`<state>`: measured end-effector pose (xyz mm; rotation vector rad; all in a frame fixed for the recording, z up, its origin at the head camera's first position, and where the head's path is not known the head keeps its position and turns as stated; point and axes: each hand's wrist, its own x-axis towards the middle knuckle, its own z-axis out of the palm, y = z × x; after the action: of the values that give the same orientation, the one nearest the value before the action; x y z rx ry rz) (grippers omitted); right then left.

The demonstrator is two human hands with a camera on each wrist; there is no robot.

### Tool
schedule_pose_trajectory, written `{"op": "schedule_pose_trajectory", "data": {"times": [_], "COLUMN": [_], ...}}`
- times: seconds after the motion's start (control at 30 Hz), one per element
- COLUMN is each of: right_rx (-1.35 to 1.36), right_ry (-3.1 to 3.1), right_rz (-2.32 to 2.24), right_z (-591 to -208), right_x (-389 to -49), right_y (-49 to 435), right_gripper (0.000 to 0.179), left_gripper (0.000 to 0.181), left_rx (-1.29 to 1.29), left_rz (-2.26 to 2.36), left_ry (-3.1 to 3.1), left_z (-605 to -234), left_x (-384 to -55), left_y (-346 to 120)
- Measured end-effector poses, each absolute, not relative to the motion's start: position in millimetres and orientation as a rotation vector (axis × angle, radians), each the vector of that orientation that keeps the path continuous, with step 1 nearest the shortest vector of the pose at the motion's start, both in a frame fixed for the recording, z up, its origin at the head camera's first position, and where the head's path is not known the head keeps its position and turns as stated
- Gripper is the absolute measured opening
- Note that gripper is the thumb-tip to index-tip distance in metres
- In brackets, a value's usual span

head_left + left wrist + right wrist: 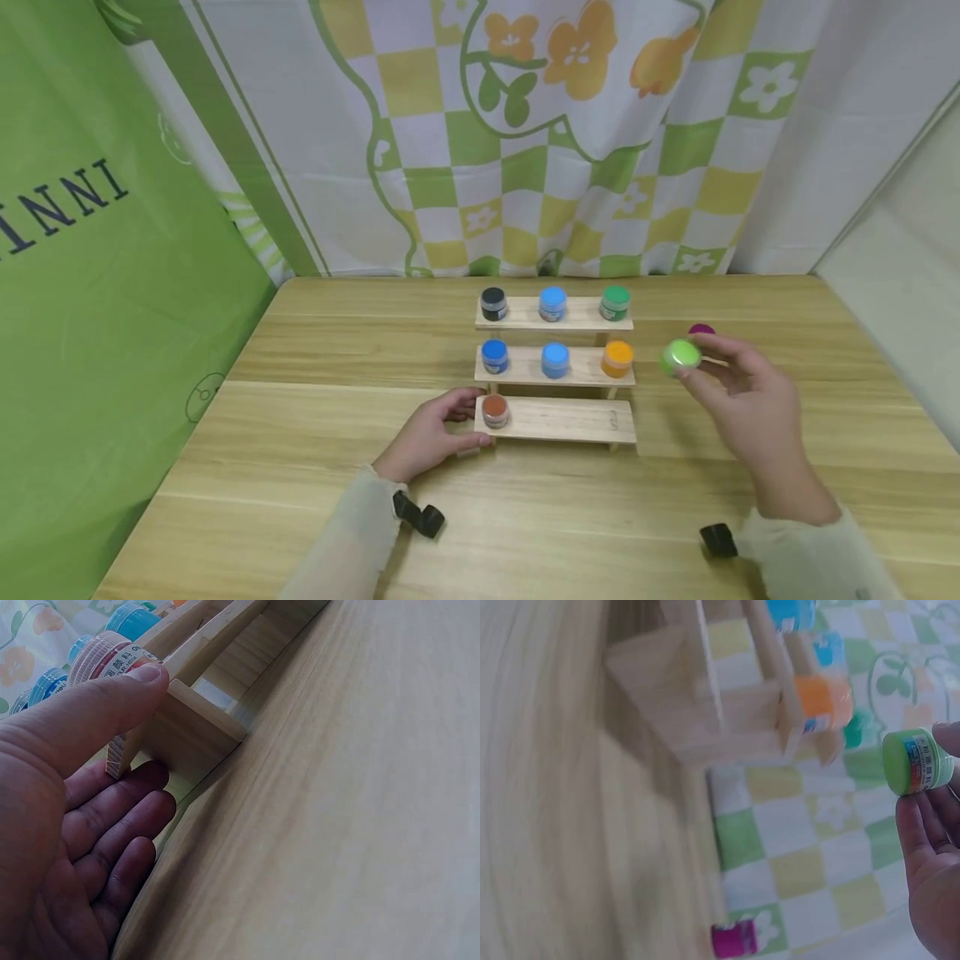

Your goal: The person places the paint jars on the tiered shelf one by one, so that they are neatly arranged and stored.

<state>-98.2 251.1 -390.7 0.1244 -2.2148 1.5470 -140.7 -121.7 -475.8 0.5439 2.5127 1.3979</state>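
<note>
A three-step wooden rack (562,419) stands on the table. My left hand (431,437) holds the left end of its lowest step; in the left wrist view the thumb (112,705) lies at the step's edge, near a brown paint jar (495,412). To the right of the rack, my right hand (757,404) pinches a light green paint jar (681,357) between thumb and fingers, held above the table. In the right wrist view the green jar (916,763) is tilted on its side and its printed label shows.
The middle step bears a dark blue jar (495,356), a light blue jar (555,360) and an orange jar (617,358). Up top are black (493,304), blue (552,304) and green (615,303) jars. A purple jar (734,939) stands behind my right hand. A patterned curtain (525,192) hangs behind.
</note>
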Motion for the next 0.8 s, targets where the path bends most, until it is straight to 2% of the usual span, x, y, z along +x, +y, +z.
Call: {"op": "schedule_pose_trajectory", "data": {"times": [0.3,0.4,0.8], "right_rx": [0.685,0.729,0.775], "right_ry": [-1.792,-1.811,-1.940], "right_rz": [1.775,1.725,1.612], "right_z": [-371,-366,-386], "right_x": [-87,-84,-84], "right_y": [221,213,201], "right_gripper": [0.041,0.041,0.051], "left_gripper": [0.066,0.066,0.066], "left_rx": [0.553,0.546,0.579], "left_rz": [1.401,1.400,1.405], "left_ry": [2.515,2.515,2.510], "left_z": [-476,-475,-476], "left_x": [-141,-141,-141], "left_y": [-122,-122,-122]}}
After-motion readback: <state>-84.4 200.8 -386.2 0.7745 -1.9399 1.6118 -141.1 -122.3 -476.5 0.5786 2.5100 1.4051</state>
